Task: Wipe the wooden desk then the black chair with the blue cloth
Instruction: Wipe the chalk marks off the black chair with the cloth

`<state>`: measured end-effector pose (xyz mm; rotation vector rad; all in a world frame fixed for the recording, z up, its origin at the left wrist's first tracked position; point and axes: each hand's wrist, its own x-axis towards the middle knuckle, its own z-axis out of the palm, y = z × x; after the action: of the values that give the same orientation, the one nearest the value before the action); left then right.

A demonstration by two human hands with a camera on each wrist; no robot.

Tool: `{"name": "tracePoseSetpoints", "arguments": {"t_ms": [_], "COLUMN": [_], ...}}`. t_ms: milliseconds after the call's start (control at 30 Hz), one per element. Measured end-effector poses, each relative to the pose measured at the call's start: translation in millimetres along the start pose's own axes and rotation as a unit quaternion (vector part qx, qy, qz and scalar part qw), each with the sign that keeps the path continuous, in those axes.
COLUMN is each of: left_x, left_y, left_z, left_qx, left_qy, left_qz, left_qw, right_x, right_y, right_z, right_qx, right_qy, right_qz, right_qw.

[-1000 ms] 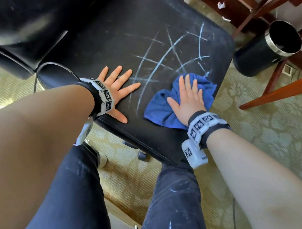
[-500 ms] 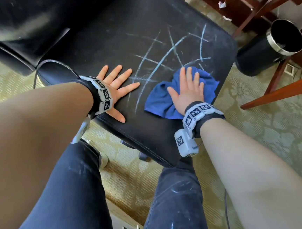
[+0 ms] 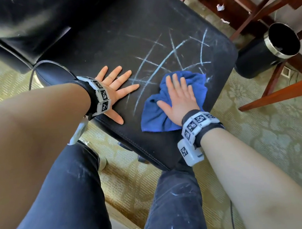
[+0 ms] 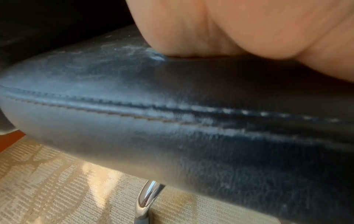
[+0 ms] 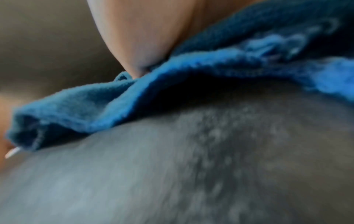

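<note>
The black chair seat fills the upper middle of the head view, crossed by pale chalk-like lines. The crumpled blue cloth lies on the seat's front right part. My right hand presses flat on the cloth with straight fingers. My left hand rests flat on the bare seat to the cloth's left, fingers spread. In the left wrist view the palm heel sits on the seat edge. In the right wrist view the cloth bunches under my thumb. The desk top is outside the frames.
A black waste bin with a metal rim stands on the patterned carpet right of the seat. Wooden furniture legs cross at the right and top right. The chair's backrest is upper left. My legs stand before the seat.
My right hand has slid the blue cloth forward and a little left over the seat, onto the nearest chalk lines. The left hand has stayed flat in place.
</note>
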<state>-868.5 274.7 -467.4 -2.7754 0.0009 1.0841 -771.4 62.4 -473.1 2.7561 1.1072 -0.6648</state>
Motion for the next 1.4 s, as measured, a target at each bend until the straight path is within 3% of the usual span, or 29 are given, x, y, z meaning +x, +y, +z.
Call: {"name": "tracePoseSetpoints", "arguments": {"t_ms": [100, 467, 567, 700, 833, 1033, 1100, 1267, 1333, 1400], "left_x": [0.1, -9.4, -15.0, -13.3, -5.9, 2.7, 4.0, 3.6, 2.9, 2.4], "left_y": [-0.9, -17.2, -15.7, 16.4, 65.9, 68.7, 69.2, 67.2, 65.8, 65.8], "left_z": [0.0, -15.2, -28.1, -31.0, -9.9, 0.0, 1.0, 2.7, 2.8, 3.2], "left_qx": [-0.001, 0.07, 0.001, -0.083, -0.088, -0.107, -0.112, -0.112, -0.113, -0.112], "left_qy": [-0.005, -0.046, -0.02, 0.093, 0.069, 0.07, 0.067, 0.056, 0.059, 0.065], "left_qz": [0.003, 0.01, -0.013, -0.023, -0.004, -0.008, -0.009, -0.012, -0.008, -0.007], "left_qw": [1.0, 0.996, 1.0, 0.992, 0.994, 0.992, 0.991, 0.992, 0.992, 0.992], "right_x": [0.2, -39.5, -36.5, -37.4, -34.3, 11.6, 20.1, -3.2, -8.3, -7.3], "right_y": [11.2, -18.0, -2.0, 34.8, 43.3, 32.2, 22.3, 9.9, 29.3, 49.0], "right_z": [-3.3, 13.5, 8.1, 8.7, 11.4, -1.4, -6.6, 5.4, 7.8, 6.7], "right_qx": [0.038, 0.002, 0.02, 0.011, 0.05, 0.104, 0.073, -0.038, -0.024, 0.021], "right_qy": [0.007, -0.068, -0.054, -0.033, -0.037, 0.035, 0.02, 0.011, 0.002, 0.022], "right_qz": [0.075, -0.05, -0.075, 0.069, 0.119, 0.19, 0.16, -0.047, -0.036, 0.029], "right_qw": [0.996, 0.996, 0.996, 0.997, 0.991, 0.976, 0.984, 0.998, 0.999, 0.999]}}
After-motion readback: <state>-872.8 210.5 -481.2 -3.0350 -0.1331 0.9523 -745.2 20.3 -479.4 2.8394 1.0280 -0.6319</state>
